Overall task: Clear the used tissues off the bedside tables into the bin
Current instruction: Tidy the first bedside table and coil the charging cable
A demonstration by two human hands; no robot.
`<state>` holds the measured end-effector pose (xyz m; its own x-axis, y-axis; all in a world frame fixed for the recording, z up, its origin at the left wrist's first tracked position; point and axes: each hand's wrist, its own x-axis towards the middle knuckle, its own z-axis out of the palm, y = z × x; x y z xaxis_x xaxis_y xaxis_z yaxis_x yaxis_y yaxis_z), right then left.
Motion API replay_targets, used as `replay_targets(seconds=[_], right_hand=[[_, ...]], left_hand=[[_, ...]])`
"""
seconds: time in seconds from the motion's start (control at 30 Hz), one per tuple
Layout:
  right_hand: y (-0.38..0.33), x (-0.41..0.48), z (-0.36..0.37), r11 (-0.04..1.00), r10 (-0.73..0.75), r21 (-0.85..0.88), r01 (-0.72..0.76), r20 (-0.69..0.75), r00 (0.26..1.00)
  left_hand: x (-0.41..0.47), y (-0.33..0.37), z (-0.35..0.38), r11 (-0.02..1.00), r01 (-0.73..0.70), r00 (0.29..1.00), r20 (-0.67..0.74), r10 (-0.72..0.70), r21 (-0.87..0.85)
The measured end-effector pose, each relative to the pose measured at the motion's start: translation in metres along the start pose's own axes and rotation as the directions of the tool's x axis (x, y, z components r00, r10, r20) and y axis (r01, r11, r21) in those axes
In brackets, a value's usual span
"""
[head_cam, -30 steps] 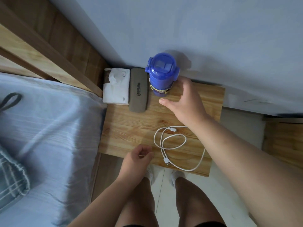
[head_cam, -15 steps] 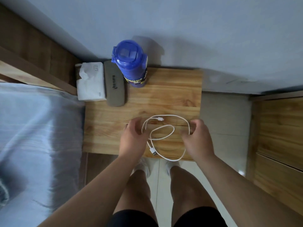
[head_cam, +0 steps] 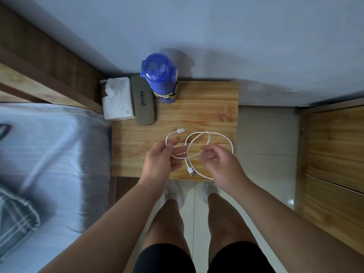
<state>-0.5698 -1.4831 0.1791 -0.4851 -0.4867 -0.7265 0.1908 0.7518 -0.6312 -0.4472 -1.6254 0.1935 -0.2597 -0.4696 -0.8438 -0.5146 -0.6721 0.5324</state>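
Left hand (head_cam: pixel 159 162) pinches white cable (head_cam: pixel 208 134) between thumb and fingers; right hand (head_cam: pixel 222 164) curls round another loop. Both are busy above near edge of bench (head_cam: pixel 206 107). No loose used tissue visible on it. Only tissue pack (head_cam: pixel 118 103) at 11 o'clock from left hand, long axis 12–6, left hand nearer. Bin out of view.

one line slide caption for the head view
Left hand and right hand hold a white cable over the wooden bedside table.
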Motion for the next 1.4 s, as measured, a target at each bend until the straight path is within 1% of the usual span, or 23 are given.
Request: replay_targets(seconds=[0.07,0.17,0.27,0.33,0.4,0.47,0.53,0.6,0.67,0.7,0.73,0.77,0.8,0.87,0.97,1.0,1.07,1.1,1.13,1.2,1.27,1.33,1.4], right_hand=[[-0.011,-0.014,0.005,0.999,-0.025,0.024,0.023,0.044,0.999],[-0.029,-0.035,0.007,0.997,-0.04,0.075,0.032,0.119,0.992],[-0.04,-0.05,0.006,0.991,-0.124,0.058,0.121,0.065,0.99],[-0.046,-0.057,0.001,0.987,-0.16,-0.016,0.16,0.023,0.987],[-0.051,-0.061,-0.004,0.987,-0.153,-0.056,0.154,0.014,0.988],[-0.058,-0.064,-0.01,0.992,-0.127,-0.012,0.128,0.038,0.991],[-0.066,-0.066,-0.016,0.991,-0.133,0.011,0.133,0.081,0.988],[-0.07,-0.067,-0.022,0.989,-0.14,-0.025,0.143,0.116,0.983],[-0.072,-0.067,-0.03,0.985,-0.149,-0.063,0.16,0.159,0.976],[-0.074,-0.067,-0.036,0.981,-0.155,-0.082,0.173,0.196,0.968],[-0.077,-0.067,-0.041,0.978,-0.154,-0.098,0.182,0.242,0.958],[-0.079,-0.066,-0.046,0.975,-0.152,-0.114,0.191,0.286,0.946],[-0.081,-0.065,-0.051,0.97,-0.152,-0.132,0.203,0.321,0.935],[-0.083,-0.061,-0.06,0.964,-0.15,-0.157,0.215,0.347,0.926],[-0.08,-0.054,-0.071,0.974,-0.17,-0.1,0.205,0.28,0.945],[-0.078,-0.052,-0.071,0.979,-0.174,-0.058,0.193,0.24,0.955],[-0.074,-0.048,-0.068,0.983,-0.185,0.016,0.184,0.122,0.975],[-0.072,-0.048,-0.065,0.979,-0.2,0.044,0.197,0.053,0.978],[-0.072,-0.048,-0.061,0.974,-0.218,0.062,0.218,-0.007,0.976],[-0.073,-0.052,-0.05,0.967,-0.247,0.058,0.249,-0.041,0.968],[-0.072,-0.057,-0.039,0.967,-0.252,0.039,0.252,0.006,0.968],[-0.068,-0.063,-0.03,0.964,-0.263,-0.021,0.265,0.074,0.962],[-0.065,-0.067,-0.026,0.933,-0.302,-0.159,0.323,0.142,0.943]], left_hand=[[-0.016,0.008,-0.003,0.998,0.017,0.999,0.049,-0.015,-0.054],[-0.037,0.023,-0.004,0.967,0.09,0.993,0.095,-0.069,-0.24],[-0.053,0.037,-0.006,0.961,0.078,0.992,0.112,-0.05,-0.264],[-0.062,0.044,-0.007,0.975,0.0,0.995,0.101,0.022,-0.22],[-0.072,0.049,-0.009,0.983,-0.131,0.984,0.102,0.144,-0.126],[-0.077,0.053,-0.009,0.966,-0.256,0.958,0.144,0.249,0.027],[-0.079,0.058,-0.006,0.929,-0.324,0.942,0.146,0.301,0.179],[-0.078,0.066,-0.005,0.873,-0.347,0.934,0.047,0.353,0.343],[-0.071,0.072,-0.011,0.728,-0.461,0.856,0.039,0.516,0.507],[-0.067,0.075,-0.015,0.616,-0.539,0.802,0.125,0.585,0.574],[-0.062,0.078,-0.019,0.511,-0.612,0.756,0.254,0.604,0.604],[-0.057,0.081,-0.022,0.481,-0.645,0.749,0.366,0.553,0.593],[-0.054,0.086,-0.024,0.522,-0.62,0.784,0.427,0.452,0.586],[-0.051,0.093,-0.022,0.682,-0.483,0.857,0.456,0.239,0.55],[-0.049,0.094,-0.018,0.753,-0.389,0.894,0.416,0.168,0.531],[-0.049,0.093,-0.017,0.825,-0.325,0.905,0.404,0.131,0.462],[-0.053,0.095,-0.012,0.982,-0.063,0.904,0.426,-0.019,0.177],[-0.055,0.098,-0.009,0.994,0.107,0.873,0.476,-0.103,0.019],[-0.056,0.101,-0.006,0.955,0.269,0.825,0.543,-0.16,-0.128],[-0.057,0.107,0.0,0.808,0.478,0.743,0.649,-0.162,-0.346],[-0.058,0.112,0.005,0.725,0.518,0.738,0.666,-0.111,-0.453],[-0.061,0.117,0.011,0.729,0.499,0.749,0.657,-0.09,-0.468],[-0.064,0.12,0.014,0.769,0.468,0.758,0.645,-0.096,-0.436]])
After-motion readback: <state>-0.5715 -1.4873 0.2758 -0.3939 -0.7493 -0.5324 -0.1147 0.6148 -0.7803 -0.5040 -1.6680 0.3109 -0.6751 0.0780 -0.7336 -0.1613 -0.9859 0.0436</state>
